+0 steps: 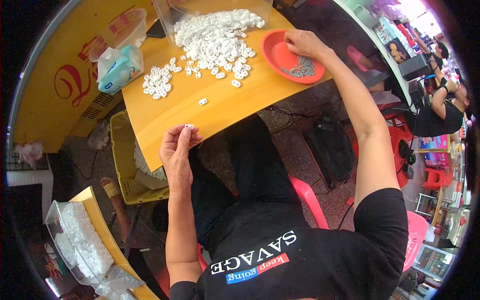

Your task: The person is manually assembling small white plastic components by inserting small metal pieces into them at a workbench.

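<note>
My left hand (177, 152) is at the table's near edge, thumb and fingers pinching a small white oval plastic piece (189, 126) with dark holes. My right hand (306, 45) reaches over the rim of a red plastic bowl (268, 44), its fingertips bent down inside. Thin grey metal pins or screws (303, 68) lie heaped in that bowl; whether the fingers hold any is hidden. One similar white piece (203, 101) lies alone on the table near my left hand. A large heap of white pieces (215, 40) spreads from a clear bin, with a smaller pile (158, 81) to its left.
The yellow table (187, 112) carries a blue tissue pack (120, 70) at its left edge. Below stands a yellow crate (120, 160). At lower left, a clear tub (82, 240) holds more white pieces. Another person (442, 110) is at the far right.
</note>
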{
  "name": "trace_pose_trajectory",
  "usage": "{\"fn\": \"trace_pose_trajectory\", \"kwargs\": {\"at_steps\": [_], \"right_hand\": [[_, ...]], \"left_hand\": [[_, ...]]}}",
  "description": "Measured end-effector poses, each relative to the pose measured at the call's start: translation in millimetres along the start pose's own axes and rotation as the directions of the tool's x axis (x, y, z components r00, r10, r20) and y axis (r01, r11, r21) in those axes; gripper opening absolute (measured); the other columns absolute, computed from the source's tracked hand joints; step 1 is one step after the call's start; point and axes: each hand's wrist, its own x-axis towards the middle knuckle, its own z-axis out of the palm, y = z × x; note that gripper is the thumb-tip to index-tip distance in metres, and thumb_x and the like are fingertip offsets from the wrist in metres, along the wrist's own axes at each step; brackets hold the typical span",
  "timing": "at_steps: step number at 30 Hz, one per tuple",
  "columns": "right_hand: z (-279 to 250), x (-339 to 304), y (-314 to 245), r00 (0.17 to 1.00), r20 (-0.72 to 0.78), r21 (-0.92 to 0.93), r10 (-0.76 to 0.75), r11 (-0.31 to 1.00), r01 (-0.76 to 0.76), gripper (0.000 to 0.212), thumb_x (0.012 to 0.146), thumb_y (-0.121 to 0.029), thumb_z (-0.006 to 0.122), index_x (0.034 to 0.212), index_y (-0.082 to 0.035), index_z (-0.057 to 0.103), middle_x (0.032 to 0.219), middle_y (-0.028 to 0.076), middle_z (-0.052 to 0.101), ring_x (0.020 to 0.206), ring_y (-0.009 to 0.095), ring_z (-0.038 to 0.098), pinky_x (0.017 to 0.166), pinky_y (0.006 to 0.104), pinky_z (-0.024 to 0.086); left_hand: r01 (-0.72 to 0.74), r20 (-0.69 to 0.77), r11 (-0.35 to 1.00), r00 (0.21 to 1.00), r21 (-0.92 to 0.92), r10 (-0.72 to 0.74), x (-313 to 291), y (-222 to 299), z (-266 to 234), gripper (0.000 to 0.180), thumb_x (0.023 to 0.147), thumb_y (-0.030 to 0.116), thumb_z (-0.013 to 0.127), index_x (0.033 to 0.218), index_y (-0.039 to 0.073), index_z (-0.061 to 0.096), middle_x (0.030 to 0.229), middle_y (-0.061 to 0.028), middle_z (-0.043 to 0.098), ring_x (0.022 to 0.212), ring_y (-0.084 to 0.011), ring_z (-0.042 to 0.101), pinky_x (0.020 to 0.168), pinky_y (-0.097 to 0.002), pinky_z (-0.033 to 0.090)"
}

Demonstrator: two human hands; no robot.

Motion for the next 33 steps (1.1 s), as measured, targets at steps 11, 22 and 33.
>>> {"fn": "trace_pose_trajectory", "kwargs": {"at_steps": [11,22,33], "right_hand": [[-13.7,-5.8,-97.2,0.933,-0.284,0.651,0.220,0.759,0.019,0.019,0.091,-0.016,0.064,0.105,-0.003,0.066,0.087,0.003,0.069,0.078,0.008,0.064,0.071,0.0239,0.052],[-26.6,-12.5,-298.0,0.996,0.079,0.992,0.052,-0.107,-0.073,0.022,0.093,-0.009,0.063,0.109,0.007,0.065,0.087,0.006,0.068,0.073,0.010,0.061,0.070,0.0233,0.051],[-28.0,-18.9,-319.8,0.980,0.196,0.950,-0.030,-0.243,-0.197,0.022,0.095,-0.018,0.062,0.103,0.002,0.065,0.086,0.004,0.066,0.071,0.008,0.057,0.067,0.0214,0.049]], "left_hand": [[0.012,0.047,0.979,0.999,-0.204,-0.003,-3.4,11.7,16.5,0.017,0.094,0.010,0.062,0.106,-0.002,0.059,0.095,-0.0113,0.067,0.078,-0.0154,0.065,0.074,-0.0274,0.053],[-0.011,0.059,0.961,0.998,-0.276,0.028,-22.1,30.3,7.4,0.016,0.093,0.011,0.063,0.103,-0.002,0.060,0.090,-0.0110,0.068,0.076,-0.0146,0.065,0.072,-0.0267,0.052],[-0.104,0.074,0.974,0.990,-0.200,0.121,-28.8,36.8,0.6,0.013,0.094,0.008,0.061,0.099,-0.004,0.059,0.086,-0.0093,0.066,0.075,-0.0133,0.062,0.071,-0.0252,0.051]]}}
